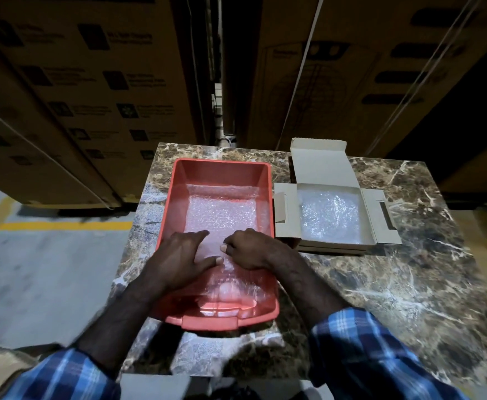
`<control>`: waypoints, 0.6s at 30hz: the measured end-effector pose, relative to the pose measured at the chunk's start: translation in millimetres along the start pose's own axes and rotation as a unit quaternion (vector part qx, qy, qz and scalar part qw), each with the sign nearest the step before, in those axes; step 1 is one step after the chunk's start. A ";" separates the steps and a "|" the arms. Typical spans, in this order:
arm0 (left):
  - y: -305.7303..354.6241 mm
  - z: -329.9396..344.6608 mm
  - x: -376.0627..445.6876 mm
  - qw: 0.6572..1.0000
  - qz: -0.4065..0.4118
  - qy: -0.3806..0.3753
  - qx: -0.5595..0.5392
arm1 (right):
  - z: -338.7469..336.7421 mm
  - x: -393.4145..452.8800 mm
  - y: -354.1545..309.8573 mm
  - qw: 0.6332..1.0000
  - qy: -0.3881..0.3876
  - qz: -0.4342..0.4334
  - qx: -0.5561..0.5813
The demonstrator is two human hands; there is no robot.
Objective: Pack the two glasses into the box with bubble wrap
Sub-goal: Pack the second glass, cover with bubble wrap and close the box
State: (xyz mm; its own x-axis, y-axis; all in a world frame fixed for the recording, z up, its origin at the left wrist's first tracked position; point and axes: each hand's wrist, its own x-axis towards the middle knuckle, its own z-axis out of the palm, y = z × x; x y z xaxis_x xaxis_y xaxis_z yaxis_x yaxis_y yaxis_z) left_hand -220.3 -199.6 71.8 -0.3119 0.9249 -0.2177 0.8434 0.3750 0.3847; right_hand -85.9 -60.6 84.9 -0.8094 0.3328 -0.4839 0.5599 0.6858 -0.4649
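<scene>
Inside the red tray [178,180], at its near half, both hands work on a sheet of bubble wrap [222,215] that lies over the tray floor. The right hand [249,251] has its fingers curled under and its thumb pressed against them, a grip that seems to pinch a fold of the wrap. The left hand [183,255] lies just beside it, toward the tray's left wall, fingers fairly straight and spread flat on the film, holding nothing.

Under the wrap nearer the tray's front rim, a rounded clear shape shows through, which I take to be a glass [228,293] being rolled up; its outline is too blurred to be sure, and I cannot tell where a second glass is.

Right of the tray, just beside its wall, the cardboard box [378,215] stands open with flaps spread, and a wad of bubble wrap, or a wrapped bundle [330,216], lies in its well. Tray and box both rest on the marble-patterned table [409,284], with large cartons [92,82] stacked beyond the tray's far end.

To do this step well, the flat left hand should keep the sheet taut while the right draws the fold snugly over the glass, rolling rather than tugging, so the film neither slips nor leaves the rim bare. Loose ends want tucking in before the lift across to the box.
</scene>
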 end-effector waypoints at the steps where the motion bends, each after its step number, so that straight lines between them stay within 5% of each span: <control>1: 0.4 0.7 0.1 1.000 0.000 0.009 -0.005 | 0.7 -0.8 -1.1 1.000 0.005 0.004 0.000; 9: 4.4 3.5 0.3 0.993 -0.010 0.112 -0.023 | 7.3 -9.0 -3.3 0.992 0.125 0.011 -0.025; 13: 16.7 -17.8 1.4 0.948 -0.041 0.266 -0.168 | -8.5 -16.3 -3.2 0.968 0.250 -0.035 -0.009; 18: 34.7 -47.8 11.1 0.912 0.003 0.333 -0.240 | -44.8 -32.0 1.9 0.947 0.311 -0.071 0.045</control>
State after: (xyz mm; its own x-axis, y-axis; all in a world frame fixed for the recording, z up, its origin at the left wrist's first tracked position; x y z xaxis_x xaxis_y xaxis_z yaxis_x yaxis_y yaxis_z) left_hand -215.4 -173.3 125.6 -0.6385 0.7009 0.3180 0.6082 0.2063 0.7665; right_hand -66.9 -41.0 132.7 -0.8097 0.5772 0.1062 0.4275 0.7041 -0.5670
